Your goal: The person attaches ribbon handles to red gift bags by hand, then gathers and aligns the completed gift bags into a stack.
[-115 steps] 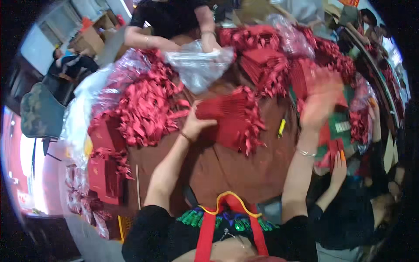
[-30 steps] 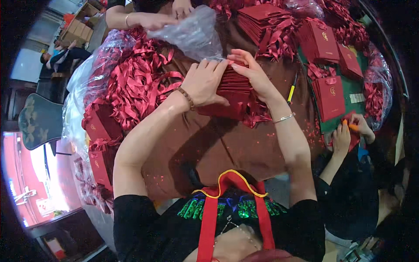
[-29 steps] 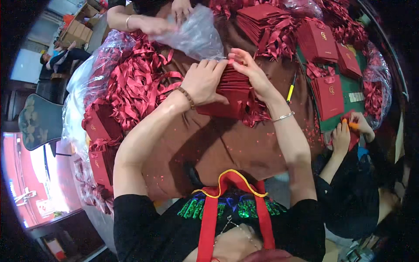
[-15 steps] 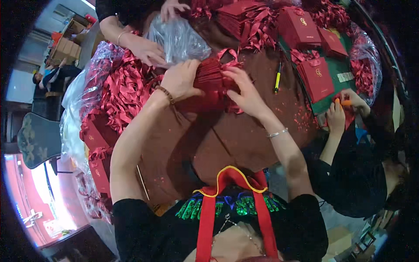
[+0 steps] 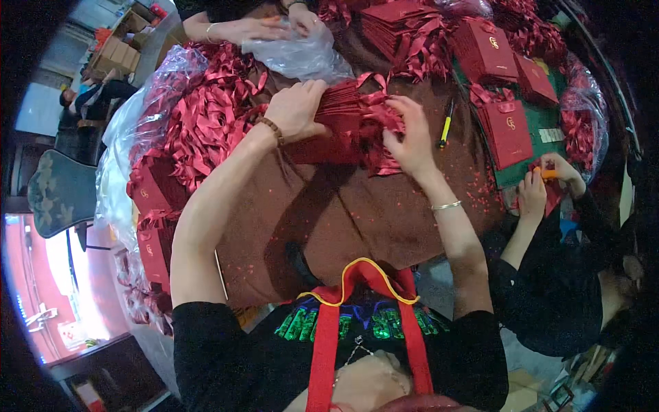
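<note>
A thick stack of small dark-red paper gift bags (image 5: 338, 129) rests on the brown cloth in front of me. My left hand (image 5: 296, 110) is closed over the stack's left end, thumb toward me. At its right end, my right hand (image 5: 410, 134) has its fingers curled around the loose red ribbon handles (image 5: 379, 113). Part of the ribbon is hidden behind those fingers. One ribbon loop stands up at the stack's far right corner.
A heap of ribboned bags (image 5: 206, 130) lies left. Across the table, a person handles a clear plastic bag (image 5: 302, 58). A yellow-black pen (image 5: 446, 125) lies right, before bag stacks (image 5: 504, 134) on a green mat. At far right, a person's hands hold an orange tool (image 5: 549, 174).
My right hand has shifted slightly right, with the ribbons now fanned out beside the stack. The person opposite has drawn both hands back to the far side of the plastic bag.
</note>
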`<action>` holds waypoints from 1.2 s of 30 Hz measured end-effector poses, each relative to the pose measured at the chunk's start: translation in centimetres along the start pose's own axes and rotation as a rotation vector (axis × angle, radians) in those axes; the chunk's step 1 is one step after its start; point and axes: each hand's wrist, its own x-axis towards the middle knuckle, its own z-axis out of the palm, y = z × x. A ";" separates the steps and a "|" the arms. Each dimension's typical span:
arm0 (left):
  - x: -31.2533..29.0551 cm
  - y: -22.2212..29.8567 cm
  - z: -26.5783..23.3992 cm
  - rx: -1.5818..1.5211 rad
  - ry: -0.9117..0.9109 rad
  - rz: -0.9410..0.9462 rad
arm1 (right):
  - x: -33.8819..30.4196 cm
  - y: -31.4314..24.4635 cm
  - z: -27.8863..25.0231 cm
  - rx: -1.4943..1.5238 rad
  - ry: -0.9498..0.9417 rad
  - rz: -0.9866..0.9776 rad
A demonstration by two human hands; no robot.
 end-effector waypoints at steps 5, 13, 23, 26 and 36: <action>0.5 0.0 0.1 -0.023 -0.054 -0.032 | 0.0 -1.6 1.9 0.294 -0.167 -0.003; -0.1 0.4 -0.1 -0.013 -0.026 0.009 | 0.7 0.1 1.6 1.010 -0.490 0.413; 0.0 -0.1 0.0 -0.047 -0.018 0.032 | 0.9 1.4 2.0 0.769 -0.448 0.400; 0.4 0.4 -0.1 -0.088 -0.024 0.074 | 0.6 1.5 2.1 1.030 -0.430 0.445; 0.4 0.8 -0.6 0.007 -0.079 -0.045 | -0.8 5.4 -2.3 2.100 0.008 0.571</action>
